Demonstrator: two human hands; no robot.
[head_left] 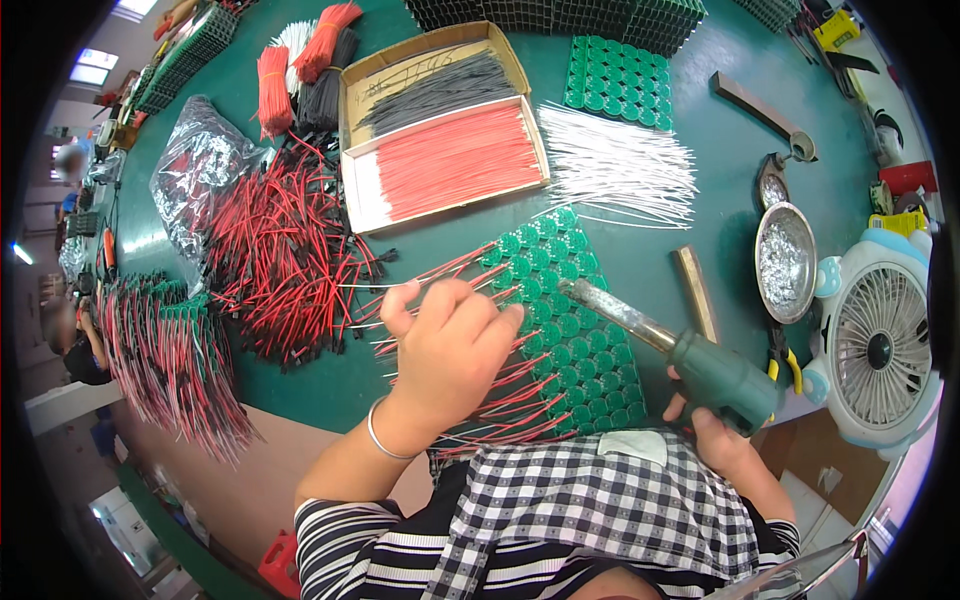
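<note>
My left hand is closed, fingertips pinched over the left part of a green circuit board panel of round boards. A thin wire runs out from its fingers; the pinched end is hidden. Red and white wires stick out leftward from the panel's edge below the hand. My right hand is wrapped round the green handle of a soldering iron. Its thick metal tip points up and left, over the panel.
Beyond the panel lie a box of red and black wires, white wires and another green panel. A heap of red-black leads is at left. To the right are a metal dish, yellow-handled pliers and a fan.
</note>
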